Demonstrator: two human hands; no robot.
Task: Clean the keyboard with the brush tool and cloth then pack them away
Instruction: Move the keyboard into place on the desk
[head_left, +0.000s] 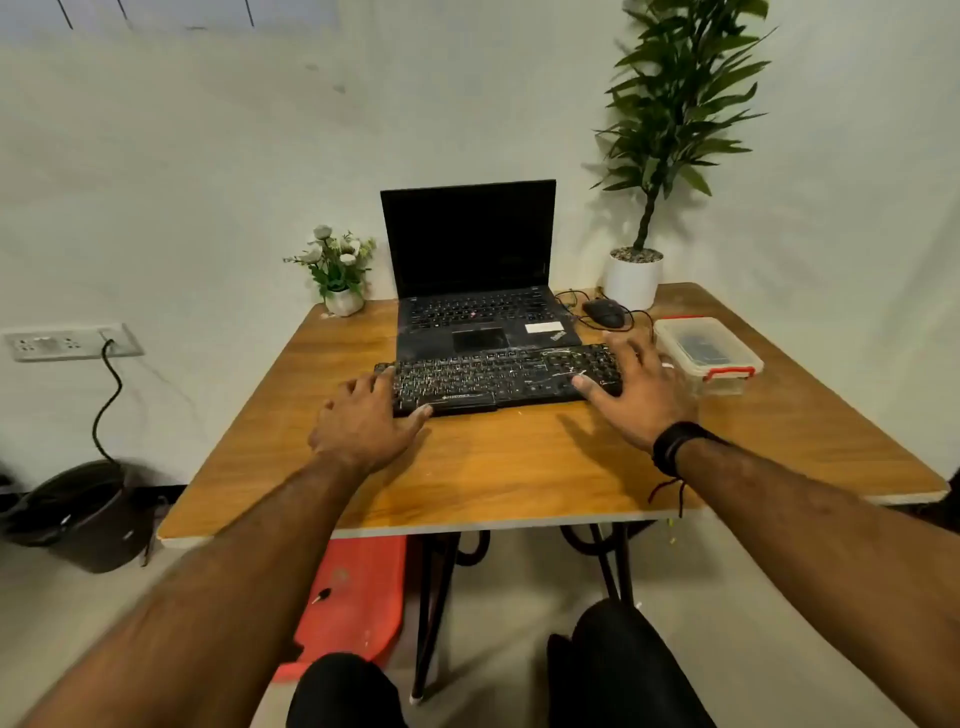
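Head view: we log a dusty keyboard (501, 376) on the table (519, 467) before the laptop (478, 291). Left hand (363, 426) and right hand (631, 389), fingers spread, rest on its ends. Stiff, light; we'd lift by both ends.

Dim, soft focus; wide-angle edge distortion; faint shadows.

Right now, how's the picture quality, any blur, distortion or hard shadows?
Head view: wide-angle bending curves the table edges; forearms at the bottom are softly blurred; the keyboard is fairly sharp; the tall plant throws a soft shadow on the wall; lighting is even, without glare.
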